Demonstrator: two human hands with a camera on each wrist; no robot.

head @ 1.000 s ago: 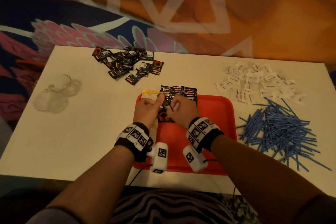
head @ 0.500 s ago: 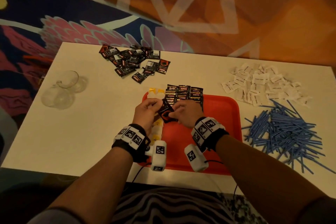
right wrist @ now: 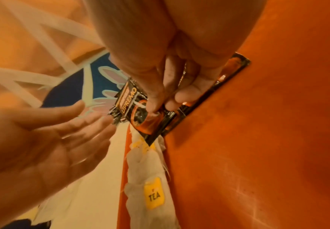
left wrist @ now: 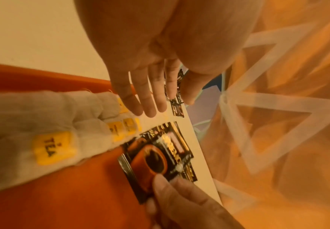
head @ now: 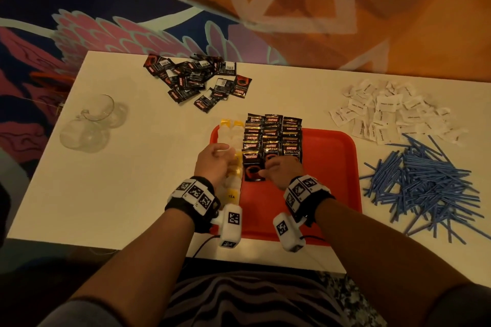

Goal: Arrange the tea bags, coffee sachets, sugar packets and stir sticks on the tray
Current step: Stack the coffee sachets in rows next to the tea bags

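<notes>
One tray (head: 342, 167), two glasses (head: 90, 125)

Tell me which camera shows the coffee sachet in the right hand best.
The right wrist view: the coffee sachet fills the middle, its print readable, pinched by the right hand. The left wrist view shows it blurrier, thumb on its near edge. The head view shows it small, partly behind the hand.

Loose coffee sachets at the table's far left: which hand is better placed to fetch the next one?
Probably the left hand: it is open, holds nothing, and lies nearer the loose coffee sachets. The right hand pinches a coffee sachet over the tray.
</notes>
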